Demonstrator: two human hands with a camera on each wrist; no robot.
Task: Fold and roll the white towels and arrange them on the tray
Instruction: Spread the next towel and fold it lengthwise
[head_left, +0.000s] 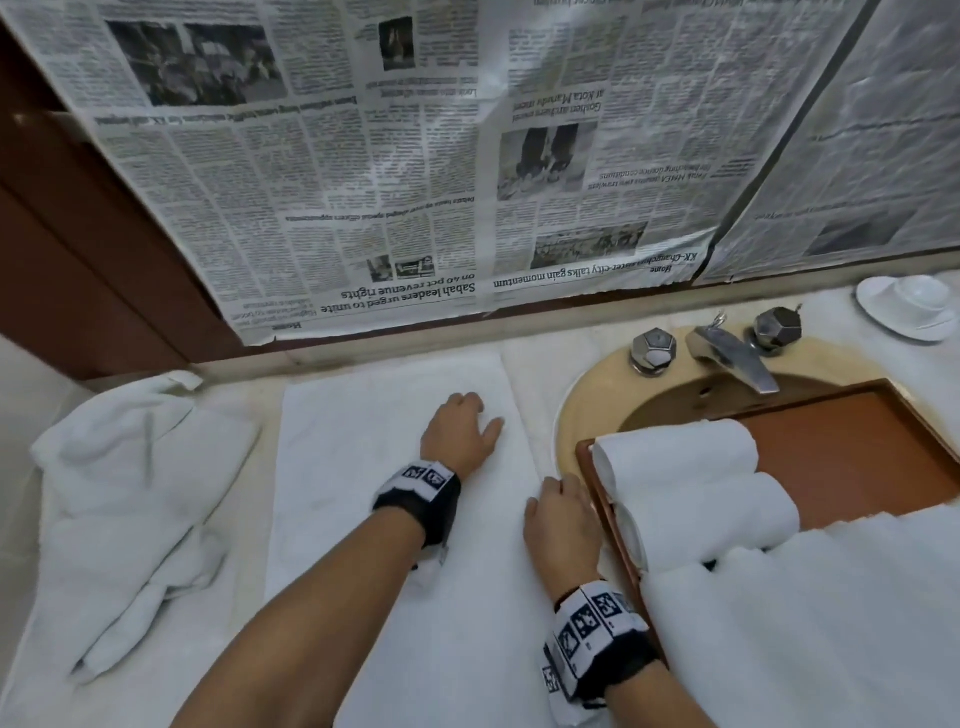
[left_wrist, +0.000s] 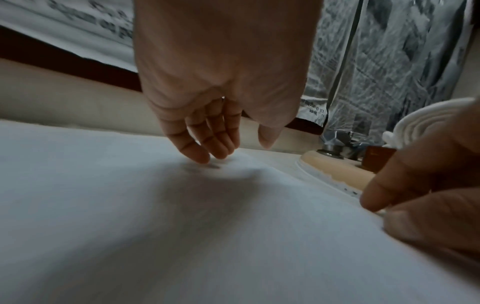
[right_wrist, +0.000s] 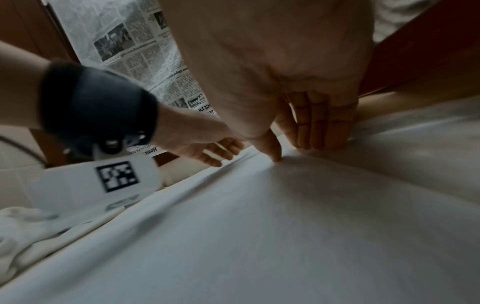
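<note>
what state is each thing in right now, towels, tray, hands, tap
flat towel: spread on the counter, folded lengthwise, not rolled
rolled towels: two, lying in the tray
tray: across the sink, partly filled
crumpled towel: unfolded, heaped at left
left hand: open, fingertips on flat towel
right hand: open, at towel's right edge
tap: no water running

Newspaper sheets (head_left: 395, 171) hang upside down across the wall beyond the fingertips, dark brown wood panelling (head_left: 78, 249) out left. Off to the right, a beige basin (head_left: 587, 410), chrome tap (head_left: 732, 358), white saucer (head_left: 904, 306) behind.
</note>
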